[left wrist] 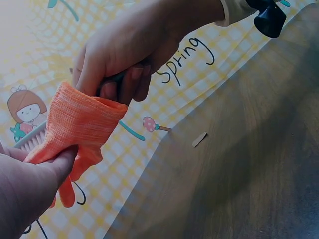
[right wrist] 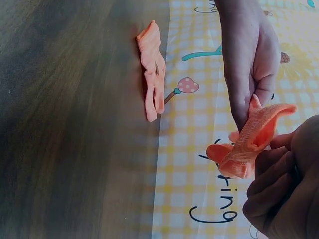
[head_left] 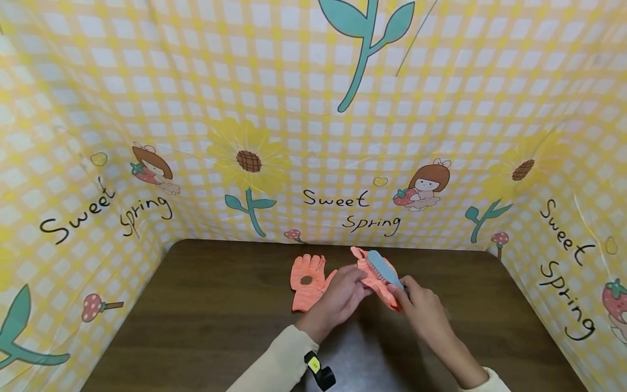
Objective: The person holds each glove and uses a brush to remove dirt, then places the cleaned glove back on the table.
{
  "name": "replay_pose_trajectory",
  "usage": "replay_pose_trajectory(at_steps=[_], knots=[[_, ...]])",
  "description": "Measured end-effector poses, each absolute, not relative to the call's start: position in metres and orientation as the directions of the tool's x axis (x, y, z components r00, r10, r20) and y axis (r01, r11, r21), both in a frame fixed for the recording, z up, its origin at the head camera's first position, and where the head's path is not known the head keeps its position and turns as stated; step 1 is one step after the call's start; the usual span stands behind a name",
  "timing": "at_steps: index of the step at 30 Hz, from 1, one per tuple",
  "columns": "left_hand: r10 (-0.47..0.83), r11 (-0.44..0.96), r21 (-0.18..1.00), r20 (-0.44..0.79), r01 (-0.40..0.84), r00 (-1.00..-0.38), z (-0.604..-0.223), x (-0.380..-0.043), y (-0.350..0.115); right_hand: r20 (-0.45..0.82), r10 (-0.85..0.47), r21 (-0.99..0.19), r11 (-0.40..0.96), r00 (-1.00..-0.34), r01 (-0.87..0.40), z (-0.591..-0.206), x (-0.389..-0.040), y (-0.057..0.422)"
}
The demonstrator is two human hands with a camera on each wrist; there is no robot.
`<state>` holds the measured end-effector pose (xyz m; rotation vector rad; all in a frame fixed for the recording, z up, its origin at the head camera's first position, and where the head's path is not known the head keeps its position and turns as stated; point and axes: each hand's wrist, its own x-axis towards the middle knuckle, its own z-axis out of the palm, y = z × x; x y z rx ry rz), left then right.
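My left hand (head_left: 343,294) pinches an orange knit glove (head_left: 374,283) above the table, thumb on the fabric in the left wrist view. In my right hand (head_left: 423,307) is the handle of a light blue brush (head_left: 384,269). The brush head lies along the glove, bristles facing the fabric; whether they press on it I cannot tell. From the left wrist, pale bristles (left wrist: 32,142) show behind the glove (left wrist: 82,124), and the right-hand fingers curl at its cuff. A second orange glove (head_left: 303,298) with a dark round spot lies flat, left of the hands.
The dark wooden table (head_left: 206,305) is walled at the back and both sides by yellow checked cloth (head_left: 313,158). A small pale scrap (left wrist: 200,140) lies on the tabletop. A black strap device (head_left: 320,372) sits at the left wrist.
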<state>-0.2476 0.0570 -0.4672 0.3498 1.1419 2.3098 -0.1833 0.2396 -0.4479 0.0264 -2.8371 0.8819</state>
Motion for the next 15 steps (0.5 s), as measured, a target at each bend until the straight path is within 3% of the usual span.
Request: replay_pose_trajectory(at_steps=[15], knots=[[0.563, -0.468, 0.811, -0.032, -0.351, -0.826, -0.47, -0.247, 0.061, 0.192, 0.105, -0.562, 0.827, -0.976, -0.021, -0.448, -0.183, 0.251]])
